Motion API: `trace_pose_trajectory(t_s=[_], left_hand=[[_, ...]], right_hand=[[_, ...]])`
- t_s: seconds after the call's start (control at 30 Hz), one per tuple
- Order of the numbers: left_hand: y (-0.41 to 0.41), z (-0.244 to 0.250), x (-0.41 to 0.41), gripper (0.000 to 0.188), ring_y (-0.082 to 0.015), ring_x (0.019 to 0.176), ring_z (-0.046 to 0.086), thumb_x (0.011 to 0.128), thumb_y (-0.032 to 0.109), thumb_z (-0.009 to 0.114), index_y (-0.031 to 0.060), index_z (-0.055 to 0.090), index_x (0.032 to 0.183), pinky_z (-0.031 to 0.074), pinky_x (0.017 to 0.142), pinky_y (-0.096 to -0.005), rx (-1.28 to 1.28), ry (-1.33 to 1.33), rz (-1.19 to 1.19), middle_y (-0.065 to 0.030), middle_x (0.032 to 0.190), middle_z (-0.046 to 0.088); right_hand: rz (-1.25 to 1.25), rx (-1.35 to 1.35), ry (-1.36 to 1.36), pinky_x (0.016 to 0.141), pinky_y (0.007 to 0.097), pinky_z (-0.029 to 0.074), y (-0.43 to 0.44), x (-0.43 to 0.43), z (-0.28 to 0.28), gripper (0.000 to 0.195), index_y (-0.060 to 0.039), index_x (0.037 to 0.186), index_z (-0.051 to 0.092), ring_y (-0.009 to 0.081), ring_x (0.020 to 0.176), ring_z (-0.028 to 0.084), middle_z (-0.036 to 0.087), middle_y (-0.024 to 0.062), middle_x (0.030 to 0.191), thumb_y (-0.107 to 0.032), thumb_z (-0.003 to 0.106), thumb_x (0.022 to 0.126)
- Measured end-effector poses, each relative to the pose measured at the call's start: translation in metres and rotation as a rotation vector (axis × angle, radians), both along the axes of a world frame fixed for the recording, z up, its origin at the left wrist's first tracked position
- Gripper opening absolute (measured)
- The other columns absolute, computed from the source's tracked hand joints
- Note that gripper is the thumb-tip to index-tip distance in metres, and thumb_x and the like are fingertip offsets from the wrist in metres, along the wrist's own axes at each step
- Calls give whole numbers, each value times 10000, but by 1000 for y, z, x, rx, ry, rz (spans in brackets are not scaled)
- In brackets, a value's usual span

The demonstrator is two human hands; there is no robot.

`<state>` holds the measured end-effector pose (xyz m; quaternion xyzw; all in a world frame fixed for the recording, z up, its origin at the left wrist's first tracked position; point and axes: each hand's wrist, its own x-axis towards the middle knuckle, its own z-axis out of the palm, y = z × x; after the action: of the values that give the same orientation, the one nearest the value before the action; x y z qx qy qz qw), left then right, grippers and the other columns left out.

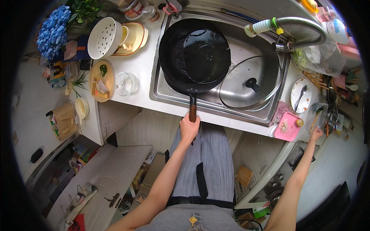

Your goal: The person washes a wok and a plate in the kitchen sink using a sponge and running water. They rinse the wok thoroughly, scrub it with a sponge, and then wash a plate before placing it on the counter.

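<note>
My left hand is closed around the wooden handle of a black wok, which sits over the left part of the steel sink and has water pooled in it. Right of the wok, a glass lid with a black knob lies in the sink. A curved faucet reaches in from the upper right. Far to the right, my right hand is at the lower end of a thin wooden utensil that stands in a clear container; its grip is too small to make out.
Near the sink's right edge lie a pink tray with chopped food and a plate with a spoon. Left of the sink are a glass mug, a wooden board and a white colander. A stove is at the right.
</note>
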<state>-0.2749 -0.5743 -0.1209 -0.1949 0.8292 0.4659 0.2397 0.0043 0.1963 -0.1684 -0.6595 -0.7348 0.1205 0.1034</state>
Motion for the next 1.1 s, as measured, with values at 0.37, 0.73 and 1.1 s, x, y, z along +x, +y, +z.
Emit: trace_pose_trajectory(t_s=[0.37,0.73,1.1], left_hand=[[5,7,-9,238,-176,434,613,944,226,690,-3,632,915,487,432,-350,177,-135,41,-66,553,596],[-4,12,-10,238,-166,428,603,949,231,690,7,623,903,473,426,-344,164,-108,-1,-61,540,589],[-6,15,-11,224,-159,431,597,950,229,684,7,651,957,474,433,-344,179,-120,12,-56,551,598]], right_hand=[[-14,-374,143,685,315,427,71,39,4,316,-111,1034,672,148,876,594,685,23,1015,-407,681,922],[397,542,158,875,371,523,-124,-119,107,196,-20,1148,636,260,981,649,654,138,1120,-142,596,1000],[1393,-404,18,829,437,545,-436,-419,201,214,20,1075,685,333,920,698,704,200,1033,-159,677,958]])
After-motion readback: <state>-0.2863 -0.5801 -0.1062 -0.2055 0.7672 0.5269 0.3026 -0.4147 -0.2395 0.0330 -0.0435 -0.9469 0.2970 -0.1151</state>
